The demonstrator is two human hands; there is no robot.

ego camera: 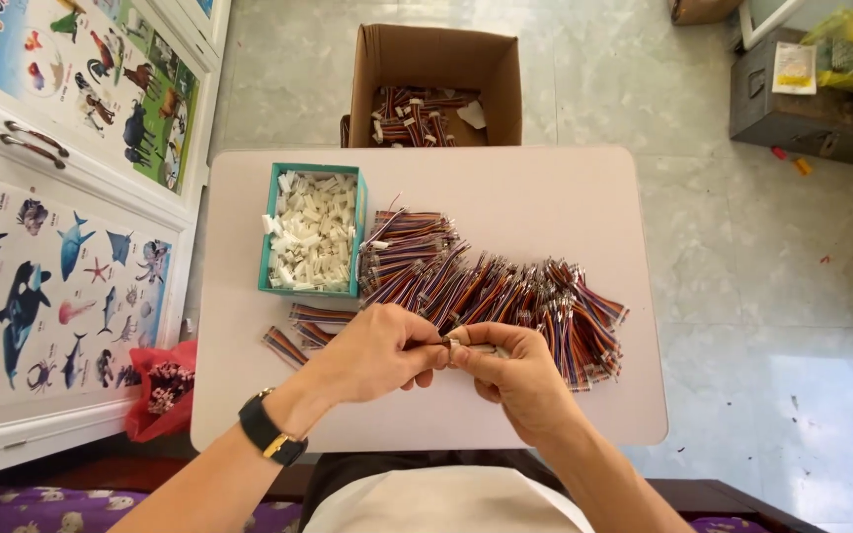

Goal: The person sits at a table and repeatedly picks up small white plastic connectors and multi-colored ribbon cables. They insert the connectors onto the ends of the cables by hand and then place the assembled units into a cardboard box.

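Observation:
My left hand (379,351), with a black watch on its wrist, and my right hand (510,370) meet over the front of a small pale table (545,192). Together they pinch a short multicoloured wire bundle with a small white connector (456,342) at its end. Just beyond my hands lies a long heap of the same striped wire bundles (491,286). A teal box (311,229) full of white plastic connectors stands at the table's left. Two or three loose wire bundles (293,331) lie left of my left hand.
A cardboard box (436,84) holding more wire bundles sits on the tiled floor behind the table. A white cabinet with animal posters (51,217) runs along the left, a red bag (162,387) at its foot. A grey metal case (807,99) stands far right.

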